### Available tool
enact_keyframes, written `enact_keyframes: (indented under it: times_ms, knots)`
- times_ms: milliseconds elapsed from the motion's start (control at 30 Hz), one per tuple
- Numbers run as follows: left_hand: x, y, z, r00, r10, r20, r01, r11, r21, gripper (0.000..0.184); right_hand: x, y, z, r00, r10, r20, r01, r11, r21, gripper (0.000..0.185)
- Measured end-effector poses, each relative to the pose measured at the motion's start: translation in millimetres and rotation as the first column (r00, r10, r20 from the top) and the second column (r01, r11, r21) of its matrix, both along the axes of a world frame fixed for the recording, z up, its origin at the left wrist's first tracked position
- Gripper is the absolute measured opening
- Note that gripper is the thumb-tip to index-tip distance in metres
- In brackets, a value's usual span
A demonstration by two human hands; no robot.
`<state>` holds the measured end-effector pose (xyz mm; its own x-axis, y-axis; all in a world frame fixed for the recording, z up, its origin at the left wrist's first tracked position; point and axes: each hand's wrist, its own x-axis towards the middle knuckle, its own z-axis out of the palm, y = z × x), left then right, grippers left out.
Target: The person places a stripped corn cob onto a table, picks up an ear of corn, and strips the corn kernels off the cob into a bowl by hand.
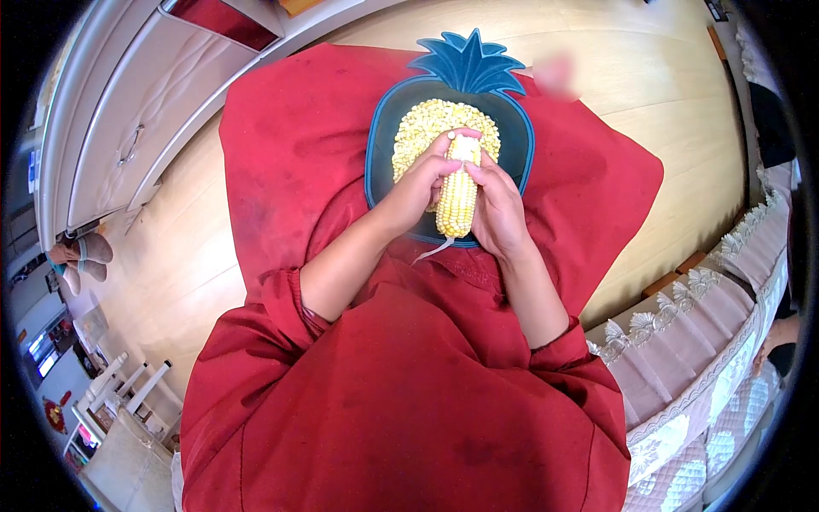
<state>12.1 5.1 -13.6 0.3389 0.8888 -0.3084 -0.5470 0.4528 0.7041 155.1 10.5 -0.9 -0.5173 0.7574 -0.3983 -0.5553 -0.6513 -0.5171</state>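
Between the fingers (480, 171), yellow corn (458, 200) looks partly stripped, whitish atop.

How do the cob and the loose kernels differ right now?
The cob is held between the left hand and right hand, while the loose kernels lie in the dish. The cob is one long piece with kernels in tight rows; the loose kernels form a spread, jumbled heap. The cob has a pale strand at its near end; no such strand shows among the loose kernels. Both are yellow.
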Motion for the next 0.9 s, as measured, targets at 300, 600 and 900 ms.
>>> enact_keyframes:
  times_ms: [300, 600, 900]
  knots:
    - [1, 0, 12, 0.997, -0.016, -0.081, 0.018, 1.000, 0.026, 0.050, 1, 0, 3, 0.997, -0.061, -0.054, 0.059, 0.998, -0.033, 0.053]
    - [2, -2, 3, 0.966, 0.032, -0.258, 0.011, 0.987, 0.162, 0.040, 4, 1, 2, 0.989, -0.019, -0.147, 0.017, 1.000, -0.017, 0.053]
    - [2, 0, 8, 0.998, 0.013, -0.064, -0.017, 0.999, -0.050, 0.042, -1, 1, -1, 1.000, -0.009, 0.010, 0.009, 1.000, -0.004, 0.042]
